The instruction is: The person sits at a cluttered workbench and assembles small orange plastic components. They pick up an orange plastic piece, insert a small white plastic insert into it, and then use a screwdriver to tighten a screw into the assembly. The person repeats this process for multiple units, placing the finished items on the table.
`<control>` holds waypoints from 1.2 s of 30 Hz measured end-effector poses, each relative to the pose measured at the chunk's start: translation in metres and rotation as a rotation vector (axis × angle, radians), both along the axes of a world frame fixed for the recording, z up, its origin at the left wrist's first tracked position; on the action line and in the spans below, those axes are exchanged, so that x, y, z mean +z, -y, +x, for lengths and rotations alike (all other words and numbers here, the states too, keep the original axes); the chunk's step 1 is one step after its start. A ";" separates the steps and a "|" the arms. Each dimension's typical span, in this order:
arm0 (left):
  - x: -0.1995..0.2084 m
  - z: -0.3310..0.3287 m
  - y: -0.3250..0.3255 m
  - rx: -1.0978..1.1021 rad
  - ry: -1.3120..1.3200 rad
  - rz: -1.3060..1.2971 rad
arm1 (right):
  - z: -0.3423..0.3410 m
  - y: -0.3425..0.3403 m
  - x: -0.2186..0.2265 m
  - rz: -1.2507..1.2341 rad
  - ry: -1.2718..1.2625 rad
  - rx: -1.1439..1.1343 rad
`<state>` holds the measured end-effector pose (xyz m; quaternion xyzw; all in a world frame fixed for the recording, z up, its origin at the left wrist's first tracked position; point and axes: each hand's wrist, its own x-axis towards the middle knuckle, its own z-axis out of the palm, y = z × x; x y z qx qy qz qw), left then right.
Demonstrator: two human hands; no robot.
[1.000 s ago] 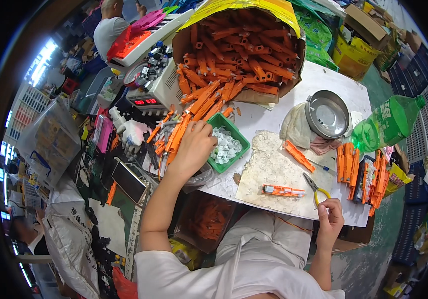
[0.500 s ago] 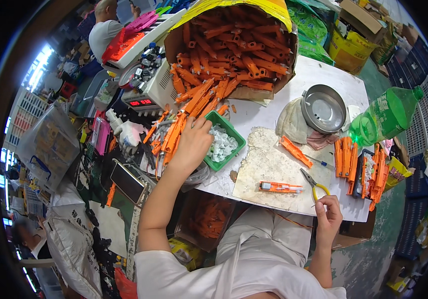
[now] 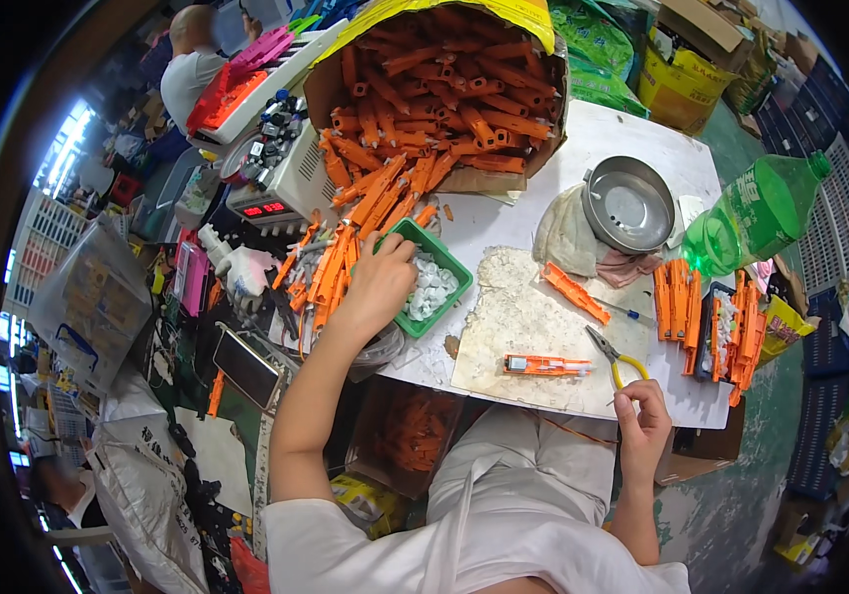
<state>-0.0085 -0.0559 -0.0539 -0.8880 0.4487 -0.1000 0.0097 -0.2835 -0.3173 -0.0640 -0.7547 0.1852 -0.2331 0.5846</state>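
My left hand reaches over the left edge of a small green tray that holds white translucent plastic pieces. Its fingers are bent and closed, their tips partly hidden, so what they hold cannot be made out. Beside it lie loose orange plastic housings. At the table's front edge, my right hand is closed on the handle ends of yellow-handled pliers, whose jaws rest on a worn board. One orange housing with white and grey parts lies on the board, and another orange housing lies behind it.
A large carton spills orange housings at the back. A metal bowl sits on a cloth, with a green bottle to its right. More housings stand at the right edge. A phone lies left; another person sits beyond.
The whole view has shifted slightly. My left hand has moved a little farther over the green tray. The right hand and pliers keep their place on the table.
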 end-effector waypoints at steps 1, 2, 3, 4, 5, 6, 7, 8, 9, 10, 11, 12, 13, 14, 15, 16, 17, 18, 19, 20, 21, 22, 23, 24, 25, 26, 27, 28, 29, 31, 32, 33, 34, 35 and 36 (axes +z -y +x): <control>0.000 0.001 -0.001 0.005 -0.033 -0.013 | 0.000 0.000 0.000 -0.002 -0.004 0.004; 0.001 0.001 -0.002 0.011 -0.065 -0.025 | 0.000 -0.001 0.001 -0.004 -0.008 0.008; 0.003 0.000 -0.004 0.013 -0.039 -0.028 | 0.000 -0.001 0.001 -0.005 -0.011 0.014; 0.006 -0.001 -0.005 0.014 -0.015 -0.032 | 0.000 -0.001 0.001 -0.002 -0.014 0.015; 0.009 -0.003 -0.006 0.016 0.010 -0.035 | 0.000 -0.001 0.001 0.002 -0.016 0.016; 0.013 -0.006 -0.008 0.025 0.047 -0.072 | 0.000 -0.001 0.001 0.007 -0.018 0.019; 0.015 -0.007 -0.008 0.026 0.082 -0.115 | 0.000 -0.001 0.001 0.003 -0.009 0.013; 0.018 -0.011 -0.007 0.028 0.117 -0.157 | 0.001 0.000 -0.001 -0.001 0.000 0.008; 0.022 -0.020 -0.003 0.015 0.046 -0.269 | 0.001 0.000 -0.001 -0.005 0.010 0.002; 0.027 -0.035 0.005 0.000 -0.030 -0.377 | 0.003 -0.002 0.001 0.067 0.008 0.015; 0.029 -0.053 0.012 -0.013 -0.105 -0.485 | 0.007 -0.006 0.005 0.140 0.009 0.030; 0.026 -0.073 0.023 -0.046 -0.376 -0.618 | 0.010 -0.010 0.008 0.209 0.008 0.040; 0.020 -0.096 0.036 -0.076 -0.652 -0.744 | 0.014 -0.014 0.008 0.251 0.041 0.088; 0.014 -0.116 0.049 -0.083 -0.937 -0.830 | 0.020 -0.018 0.013 0.303 0.072 0.149; 0.008 -0.133 0.061 -0.090 -1.227 -0.903 | 0.025 -0.023 0.017 0.355 0.105 0.206; 0.000 -0.147 0.072 -0.073 -1.414 -1.042 | 0.029 -0.025 0.017 0.327 0.120 0.205; -0.009 -0.160 0.081 -0.052 -1.599 -1.180 | 0.032 -0.028 0.017 0.297 0.136 0.209; -0.014 -0.168 0.088 -0.024 -1.786 -1.317 | 0.034 -0.029 0.017 0.268 0.151 0.213; -0.015 -0.172 0.092 -0.011 -1.840 -1.340 | 0.034 -0.029 0.018 0.231 0.156 0.211; -0.014 -0.176 0.096 0.002 -1.894 -1.363 | 0.035 -0.029 0.019 0.195 0.160 0.210; -0.014 -0.179 0.099 0.017 -1.948 -1.387 | 0.034 -0.029 0.020 0.158 0.163 0.209; -0.013 -0.179 0.100 0.028 -1.970 -1.380 | 0.033 -0.031 0.018 0.232 0.162 0.219; -0.012 -0.179 0.100 0.040 -1.993 -1.373 | 0.032 -0.031 0.017 0.271 0.178 0.219; -0.012 -0.179 0.100 0.051 -2.016 -1.367 | 0.031 -0.030 0.016 0.309 0.194 0.219; -0.013 -0.179 0.099 0.048 -2.004 -1.355 | 0.031 -0.031 0.016 0.352 0.213 0.219; -0.016 -0.179 0.098 0.044 -1.993 -1.344 | 0.031 -0.032 0.017 0.356 0.219 0.224; -0.018 -0.179 0.098 0.040 -1.983 -1.333 | 0.032 -0.032 0.019 0.359 0.224 0.229; -0.017 -0.179 0.098 0.044 -1.997 -1.342 | 0.033 -0.031 0.020 0.359 0.229 0.231; -0.016 -0.180 0.099 0.049 -2.011 -1.351 | 0.033 -0.031 0.019 0.360 0.217 0.234; -0.016 -0.181 0.100 0.062 -2.026 -1.364 | 0.033 -0.031 0.017 0.362 0.194 0.242; -0.016 -0.182 0.099 0.071 -2.028 -1.366 | 0.033 -0.030 0.017 0.363 0.189 0.243; -0.017 -0.183 0.099 0.080 -2.029 -1.369 | 0.032 -0.030 0.017 0.364 0.184 0.245; -0.017 -0.182 0.099 0.065 -2.032 -1.371 | 0.033 -0.029 0.017 0.364 0.177 0.246; -0.018 -0.181 0.099 0.051 -2.034 -1.372 | 0.033 -0.028 0.017 0.338 0.167 0.259; -0.019 -0.181 0.099 0.037 -2.036 -1.373 | 0.033 -0.027 0.017 0.312 0.157 0.273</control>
